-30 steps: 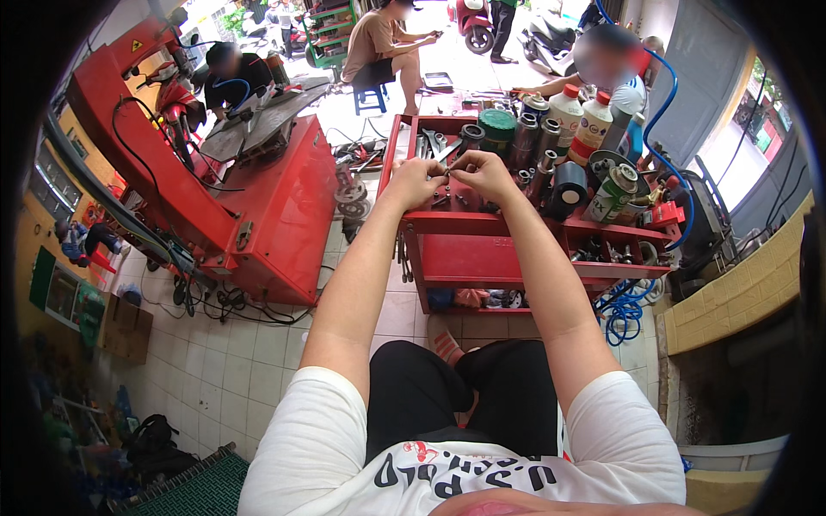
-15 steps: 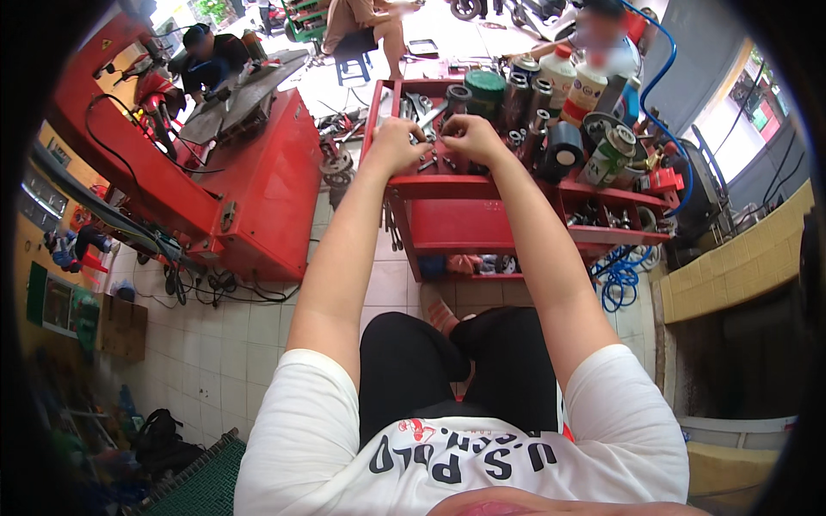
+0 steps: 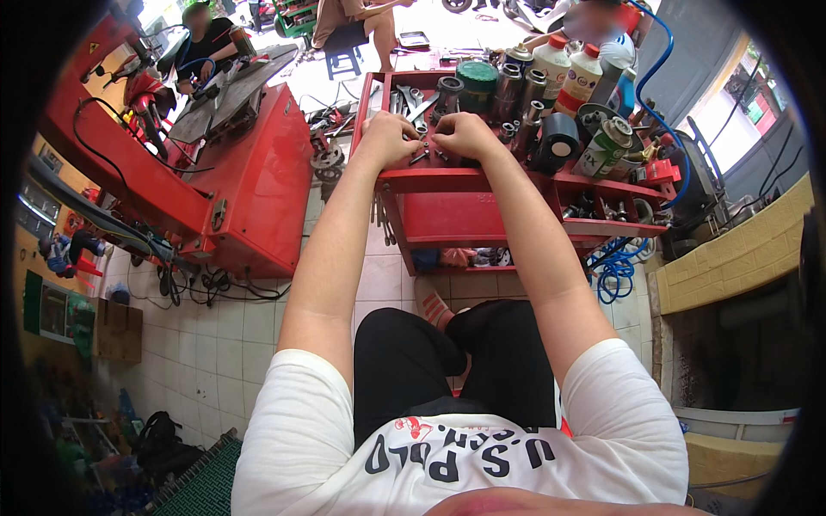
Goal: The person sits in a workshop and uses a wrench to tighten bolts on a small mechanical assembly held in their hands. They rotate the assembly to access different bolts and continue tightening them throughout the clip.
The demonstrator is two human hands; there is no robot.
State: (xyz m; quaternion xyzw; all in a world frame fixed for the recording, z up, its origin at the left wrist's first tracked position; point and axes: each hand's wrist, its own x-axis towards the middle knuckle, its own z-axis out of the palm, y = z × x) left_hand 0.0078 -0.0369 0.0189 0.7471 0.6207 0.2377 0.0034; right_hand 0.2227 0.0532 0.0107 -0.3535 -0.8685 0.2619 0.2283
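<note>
Both my hands are over the near part of a red tool cart's top tray (image 3: 430, 180). My left hand (image 3: 390, 139) has its fingers curled in, with the tips pressed close; what they hold, if anything, is too small to make out. Just across a narrow gap, my right hand (image 3: 465, 138) is bent the same way, thumb and fingertips together, facing the left. Below and between them lie small bolts (image 3: 420, 156) on the tray. Beyond my hands are several wrenches (image 3: 419, 105) and a dark metal socket (image 3: 448, 93).
A green-lidded tub (image 3: 477, 80), metal cylinders, white bottles (image 3: 579, 79) and a spray can (image 3: 607, 146) crowd the cart's right side. A blue hose (image 3: 674, 64) hangs there. At left stands a red machine (image 3: 249, 185). Other people (image 3: 206, 47) sit farther off.
The view has shifted slightly, so the cart sits a little farther left and more of its tray shows. My hands stay close together over the bolts, still curled.
</note>
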